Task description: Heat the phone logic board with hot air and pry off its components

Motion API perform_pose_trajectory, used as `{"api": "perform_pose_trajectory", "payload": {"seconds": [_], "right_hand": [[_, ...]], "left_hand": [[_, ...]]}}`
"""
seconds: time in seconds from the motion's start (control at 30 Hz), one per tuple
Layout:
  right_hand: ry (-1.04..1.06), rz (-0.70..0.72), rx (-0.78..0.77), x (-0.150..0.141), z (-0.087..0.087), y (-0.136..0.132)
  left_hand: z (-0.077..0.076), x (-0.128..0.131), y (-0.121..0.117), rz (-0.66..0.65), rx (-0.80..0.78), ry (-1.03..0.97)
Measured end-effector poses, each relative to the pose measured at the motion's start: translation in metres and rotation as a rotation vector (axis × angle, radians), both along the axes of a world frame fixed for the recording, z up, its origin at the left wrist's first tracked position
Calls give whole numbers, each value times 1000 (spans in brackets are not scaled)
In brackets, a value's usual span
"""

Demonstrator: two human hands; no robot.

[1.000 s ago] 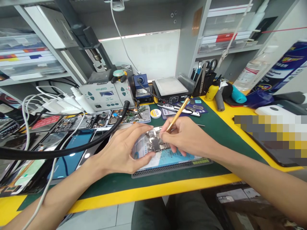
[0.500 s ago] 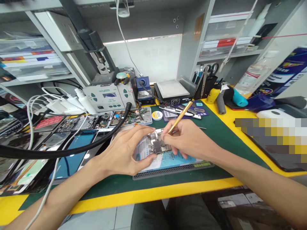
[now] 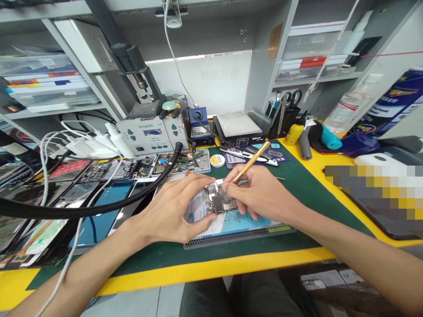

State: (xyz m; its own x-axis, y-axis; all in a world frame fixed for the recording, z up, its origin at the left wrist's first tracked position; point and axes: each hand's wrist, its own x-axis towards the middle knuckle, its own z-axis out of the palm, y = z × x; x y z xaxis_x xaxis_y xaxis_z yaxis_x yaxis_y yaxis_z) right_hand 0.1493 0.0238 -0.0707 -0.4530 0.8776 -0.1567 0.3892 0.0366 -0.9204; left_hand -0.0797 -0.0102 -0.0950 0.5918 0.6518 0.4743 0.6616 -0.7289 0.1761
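Observation:
A small phone circuit board [image 3: 217, 203] lies over a blue-and-white work pad [image 3: 238, 223] in front of me. My left hand [image 3: 178, 207] holds its left side, thumb at the near edge and fingertips at the far edge. With fingers pinched, my right hand [image 3: 261, 189] grips a slim gold pen-like tool [image 3: 253, 162] over the board's right part. The tool's upper end leans to the right; its working tip is hidden behind my fingers. Chips and metal shields show on the board between the two hands.
On the left lie phone parts and a blue phone panel [image 3: 104, 211], crossed by a thick black hose [image 3: 132, 200]. Behind stand a rework station [image 3: 152, 134], a parts tray [image 3: 198, 163], a round tin [image 3: 217, 160] and a flat heating plate [image 3: 236, 122]. Bottles and a tablet-like device [image 3: 370, 207] are to the right.
The gold tool's upper end has tipped slightly right and lower. My left hand keeps its place on the circuit board. The whole view has shifted a little.

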Motion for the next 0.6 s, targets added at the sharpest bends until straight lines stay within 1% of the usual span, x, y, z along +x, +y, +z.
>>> {"api": "perform_pose_trajectory", "payload": {"seconds": [0.37,0.6], "right_hand": [[35,-9,-20,1,-2,2],[20,-28,6,2,-4,0]], "left_hand": [[-1,1,0,18,-27,-2],[-2,1,-1,18,-57,-25]]}}
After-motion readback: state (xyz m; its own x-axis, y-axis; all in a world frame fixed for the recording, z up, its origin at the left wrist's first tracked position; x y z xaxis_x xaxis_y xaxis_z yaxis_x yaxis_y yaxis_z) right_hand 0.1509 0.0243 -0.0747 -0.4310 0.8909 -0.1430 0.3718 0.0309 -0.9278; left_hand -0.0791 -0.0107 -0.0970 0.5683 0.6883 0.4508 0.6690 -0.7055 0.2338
